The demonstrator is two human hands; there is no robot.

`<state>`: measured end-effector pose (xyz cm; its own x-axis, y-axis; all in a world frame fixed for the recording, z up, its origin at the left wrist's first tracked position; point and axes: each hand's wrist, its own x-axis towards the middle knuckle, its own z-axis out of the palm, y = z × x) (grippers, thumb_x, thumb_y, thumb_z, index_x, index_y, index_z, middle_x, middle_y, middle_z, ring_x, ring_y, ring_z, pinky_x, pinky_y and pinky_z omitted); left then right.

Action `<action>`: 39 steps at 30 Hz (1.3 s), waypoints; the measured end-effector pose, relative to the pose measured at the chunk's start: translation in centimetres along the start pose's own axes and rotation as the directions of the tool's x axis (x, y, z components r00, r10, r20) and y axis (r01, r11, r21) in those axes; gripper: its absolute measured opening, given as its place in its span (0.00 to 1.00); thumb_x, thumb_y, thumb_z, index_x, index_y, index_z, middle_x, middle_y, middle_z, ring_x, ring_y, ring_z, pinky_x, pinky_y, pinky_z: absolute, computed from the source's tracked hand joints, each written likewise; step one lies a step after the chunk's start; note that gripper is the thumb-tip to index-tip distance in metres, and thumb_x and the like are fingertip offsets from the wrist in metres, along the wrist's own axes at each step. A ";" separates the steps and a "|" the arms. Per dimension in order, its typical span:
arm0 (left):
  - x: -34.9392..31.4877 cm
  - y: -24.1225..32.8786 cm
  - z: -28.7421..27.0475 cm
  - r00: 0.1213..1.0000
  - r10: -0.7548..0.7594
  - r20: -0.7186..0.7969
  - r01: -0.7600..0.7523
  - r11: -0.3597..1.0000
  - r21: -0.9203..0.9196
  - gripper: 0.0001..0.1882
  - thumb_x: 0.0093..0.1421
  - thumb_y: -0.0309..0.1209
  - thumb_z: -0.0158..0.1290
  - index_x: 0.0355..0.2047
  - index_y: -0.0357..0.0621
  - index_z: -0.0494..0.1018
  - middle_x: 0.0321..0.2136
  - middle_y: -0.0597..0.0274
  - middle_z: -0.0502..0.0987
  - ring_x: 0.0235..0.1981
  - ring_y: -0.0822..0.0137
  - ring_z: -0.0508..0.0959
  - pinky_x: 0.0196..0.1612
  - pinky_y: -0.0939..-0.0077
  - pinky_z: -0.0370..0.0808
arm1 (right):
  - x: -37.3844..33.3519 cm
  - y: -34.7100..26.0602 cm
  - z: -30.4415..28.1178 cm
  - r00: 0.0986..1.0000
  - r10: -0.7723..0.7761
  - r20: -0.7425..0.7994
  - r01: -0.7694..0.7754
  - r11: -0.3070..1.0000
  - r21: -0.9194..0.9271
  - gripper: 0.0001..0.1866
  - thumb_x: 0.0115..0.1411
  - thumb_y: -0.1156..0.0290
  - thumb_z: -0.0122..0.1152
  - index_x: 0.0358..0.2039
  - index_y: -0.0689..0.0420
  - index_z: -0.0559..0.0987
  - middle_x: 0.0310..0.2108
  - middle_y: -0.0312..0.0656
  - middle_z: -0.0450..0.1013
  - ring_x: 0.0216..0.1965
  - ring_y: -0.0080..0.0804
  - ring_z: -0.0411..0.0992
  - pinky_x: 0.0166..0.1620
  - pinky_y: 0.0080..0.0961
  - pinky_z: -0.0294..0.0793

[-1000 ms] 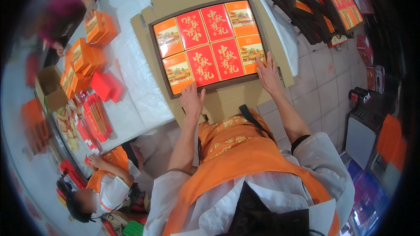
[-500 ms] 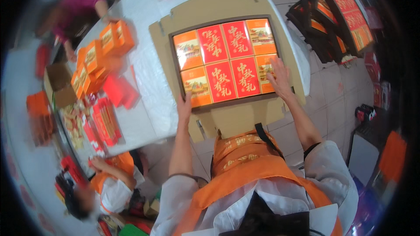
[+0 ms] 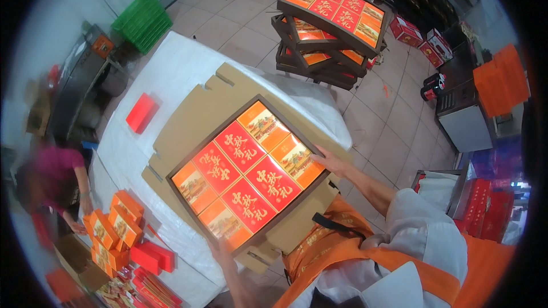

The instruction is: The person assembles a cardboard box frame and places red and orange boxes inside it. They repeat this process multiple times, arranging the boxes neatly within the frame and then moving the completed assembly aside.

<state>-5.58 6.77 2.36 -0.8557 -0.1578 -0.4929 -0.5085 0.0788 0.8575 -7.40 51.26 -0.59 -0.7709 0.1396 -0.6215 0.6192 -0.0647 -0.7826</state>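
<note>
A dark-framed tray [image 3: 283, 222] full of red and orange gift boxes lies on a flattened brown cardboard sheet [image 3: 184, 115] on the white-covered table. The red boxes [image 3: 245, 204] take the middle and the orange boxes [image 3: 264, 124] the two ends. My left hand [image 3: 221, 252] grips the tray's near left corner, its fingers partly hidden below the rim. At the right end, my right hand [image 3: 333, 163] holds the frame by its edge, with the fingertips out of sight.
Similar filled trays [image 3: 333, 14] stand crookedly stacked on the floor beyond the table. A single red box [image 3: 141, 113] lies on the white cover [image 3: 171, 71]. At the left, a co-worker's hands [image 3: 83, 214] are near piled orange boxes [image 3: 117, 228]. A green crate [image 3: 141, 24] is farther back.
The view has swung to the right, so the tray appears turned and the stack sits higher in view. My right hand has gone from the box tops to the tray's edge.
</note>
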 end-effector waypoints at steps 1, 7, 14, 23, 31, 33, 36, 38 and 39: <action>-0.5 0.5 0.0 0.998 0.047 -0.039 -0.048 0.999 -0.019 0.30 0.63 0.30 0.46 0.63 0.37 0.52 0.57 0.57 0.62 0.54 0.64 0.66 0.57 0.71 0.62 | -0.6 -0.5 0.0 1.000 0.005 -0.013 -0.005 0.999 0.031 0.35 0.62 0.55 0.54 0.64 0.56 0.56 0.59 0.41 0.61 0.58 0.30 0.60 0.58 0.25 0.59; -1.2 6.8 7.5 0.982 0.176 -0.074 -0.174 0.984 0.032 0.31 0.61 0.27 0.47 0.63 0.34 0.51 0.60 0.53 0.59 0.59 0.63 0.61 0.58 0.70 0.61 | -3.0 -3.0 -7.4 0.962 -0.193 -0.193 0.225 0.960 0.164 0.35 0.59 0.62 0.59 0.64 0.58 0.57 0.59 0.44 0.60 0.59 0.29 0.58 0.59 0.25 0.58; 6.7 18.0 33.8 0.944 0.284 0.170 -0.251 0.949 -0.190 0.32 0.64 0.36 0.45 0.64 0.36 0.49 0.62 0.54 0.56 0.60 0.64 0.60 0.60 0.69 0.60 | 0.6 -11.9 -31.6 0.763 -0.388 -0.518 0.427 0.903 -0.048 0.35 0.60 0.62 0.57 0.64 0.58 0.56 0.61 0.45 0.59 0.60 0.31 0.57 0.61 0.27 0.57; 17.6 31.8 57.5 0.807 0.487 0.332 -0.452 0.873 -0.183 0.31 0.64 0.43 0.44 0.63 0.39 0.54 0.58 0.51 0.64 0.57 0.64 0.65 0.57 0.75 0.60 | 11.2 -22.8 -49.7 0.764 -0.443 -0.470 0.551 0.826 0.118 0.37 0.62 0.55 0.55 0.65 0.56 0.52 0.59 0.44 0.60 0.57 0.29 0.62 0.55 0.27 0.65; 18.9 25.0 56.8 0.757 0.540 0.368 -0.602 0.796 0.071 0.27 0.67 0.41 0.37 0.61 0.37 0.57 0.59 0.48 0.63 0.62 0.57 0.60 0.62 0.70 0.56 | 13.7 -21.0 -56.6 0.812 -0.466 -0.352 0.315 0.857 -0.408 0.30 0.64 0.51 0.49 0.60 0.56 0.64 0.58 0.39 0.62 0.58 0.30 0.60 0.56 0.31 0.63; 16.0 20.3 53.9 0.792 0.551 0.263 -0.576 0.817 0.021 0.25 0.66 0.39 0.41 0.59 0.38 0.60 0.51 0.45 0.70 0.55 0.57 0.69 0.57 0.70 0.62 | 11.8 -20.6 -56.4 0.597 -0.674 -0.435 0.303 0.692 -0.656 0.26 0.66 0.54 0.45 0.58 0.59 0.66 0.58 0.43 0.62 0.58 0.33 0.61 0.58 0.30 0.61; 11.9 11.9 46.1 0.881 0.452 0.141 -0.466 0.880 0.089 0.26 0.65 0.39 0.44 0.60 0.39 0.59 0.52 0.49 0.69 0.56 0.58 0.66 0.58 0.69 0.62 | 9.7 -18.5 -50.3 0.318 -0.740 -0.593 0.582 0.646 -0.494 0.25 0.66 0.56 0.44 0.54 0.64 0.69 0.54 0.47 0.66 0.56 0.34 0.63 0.59 0.30 0.60; 9.0 5.9 38.7 0.919 0.385 -0.084 -0.326 0.863 0.387 0.24 0.64 0.38 0.46 0.57 0.39 0.62 0.52 0.48 0.69 0.56 0.57 0.66 0.57 0.66 0.63 | 9.1 -14.3 -41.0 0.386 -0.896 -0.219 0.858 0.436 -0.272 0.23 0.66 0.58 0.45 0.50 0.67 0.70 0.50 0.46 0.68 0.54 0.32 0.65 0.58 0.30 0.60; 7.7 3.2 34.6 0.935 0.285 -0.210 -0.148 0.855 0.498 0.22 0.63 0.36 0.46 0.55 0.39 0.64 0.52 0.47 0.68 0.55 0.55 0.67 0.57 0.64 0.63 | 9.1 -11.9 -35.5 0.510 -0.849 -0.139 0.771 0.523 -0.363 0.20 0.66 0.62 0.45 0.50 0.65 0.69 0.50 0.45 0.68 0.54 0.33 0.65 0.59 0.30 0.60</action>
<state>-17.12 39.82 -3.82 -0.9248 -0.3320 -0.1858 -0.3555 0.5805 0.7326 -16.49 88.35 4.37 -0.8982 0.2633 0.3520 -0.2164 0.4323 -0.8754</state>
